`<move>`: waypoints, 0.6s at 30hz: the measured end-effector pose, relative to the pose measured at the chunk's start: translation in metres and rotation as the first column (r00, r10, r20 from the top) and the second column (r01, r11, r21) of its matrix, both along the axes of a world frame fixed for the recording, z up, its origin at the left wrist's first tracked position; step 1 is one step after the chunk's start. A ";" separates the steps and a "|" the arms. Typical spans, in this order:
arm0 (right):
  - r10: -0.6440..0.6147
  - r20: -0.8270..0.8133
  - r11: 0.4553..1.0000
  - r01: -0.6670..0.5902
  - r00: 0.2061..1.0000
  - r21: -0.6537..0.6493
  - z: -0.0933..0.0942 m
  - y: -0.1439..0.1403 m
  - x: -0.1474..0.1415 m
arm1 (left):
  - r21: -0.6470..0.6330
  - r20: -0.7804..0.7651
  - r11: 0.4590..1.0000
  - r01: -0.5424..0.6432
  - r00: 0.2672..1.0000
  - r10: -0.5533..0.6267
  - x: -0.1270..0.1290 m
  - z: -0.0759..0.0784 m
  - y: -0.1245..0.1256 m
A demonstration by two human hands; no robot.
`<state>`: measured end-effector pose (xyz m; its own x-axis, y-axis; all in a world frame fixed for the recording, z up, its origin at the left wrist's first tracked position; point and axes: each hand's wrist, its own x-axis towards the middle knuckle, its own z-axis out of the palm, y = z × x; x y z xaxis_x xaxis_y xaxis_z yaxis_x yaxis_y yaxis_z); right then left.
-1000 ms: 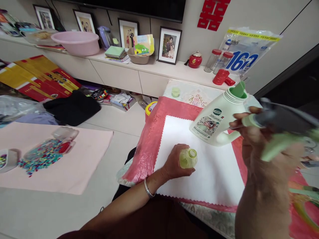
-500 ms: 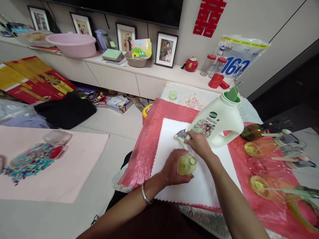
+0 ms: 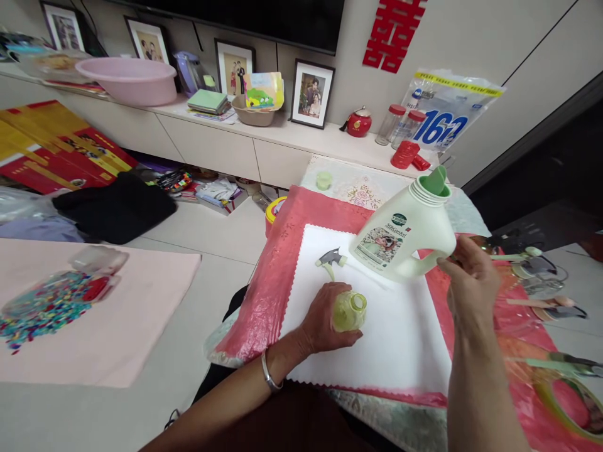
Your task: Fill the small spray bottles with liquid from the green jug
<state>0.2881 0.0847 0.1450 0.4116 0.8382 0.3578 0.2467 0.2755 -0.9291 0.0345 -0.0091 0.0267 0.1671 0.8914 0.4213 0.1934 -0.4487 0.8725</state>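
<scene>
A small yellow-green clear bottle (image 3: 349, 312), its mouth uncapped, stands in the grip of my left hand (image 3: 325, 320), above the white scalloped board (image 3: 386, 339). My right hand (image 3: 473, 273) is at the handle of a large pale-green jug (image 3: 400, 232), thumb and fingers apart; whether it touches the handle is unclear. The jug's mouth is uncapped and a green spout piece (image 3: 436, 181) shows in it. Lying on the board left of the jug is a grey spray trigger head (image 3: 331, 258), its thin tube running right.
Several coloured bottles with spray heads lie on the red plastic sheet (image 3: 264, 295) at right, partly behind my right arm. A roll of tape (image 3: 568, 402) lies near them. At the far edge is a small pale-green cup (image 3: 324, 180). Colourful beads (image 3: 51, 314) cover part of the pink table at left.
My right hand has let go of the spray trigger head, now on the board, and has moved right to the jug's handle. The left hand still holds the bottle.
</scene>
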 end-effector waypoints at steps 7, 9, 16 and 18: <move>0.048 -0.122 0.987 -0.066 0.991 -0.145 -0.025 0.030 0.002 | -0.007 0.006 1.000 0.006 1.000 -0.006 0.000 0.000 0.001; 0.038 -0.155 0.986 -0.062 0.987 -0.153 -0.023 0.032 -0.005 | -0.003 0.003 1.000 0.005 1.000 -0.005 0.000 -0.001 0.002; -0.092 -0.210 0.992 0.071 0.973 -0.104 0.016 -0.002 -0.019 | -0.009 -0.020 1.000 0.009 1.000 -0.009 0.000 -0.003 0.005; -0.103 -0.210 0.991 0.082 0.972 -0.106 0.036 -0.022 -0.018 | -0.006 -0.025 1.000 0.012 1.000 -0.012 0.000 -0.004 0.005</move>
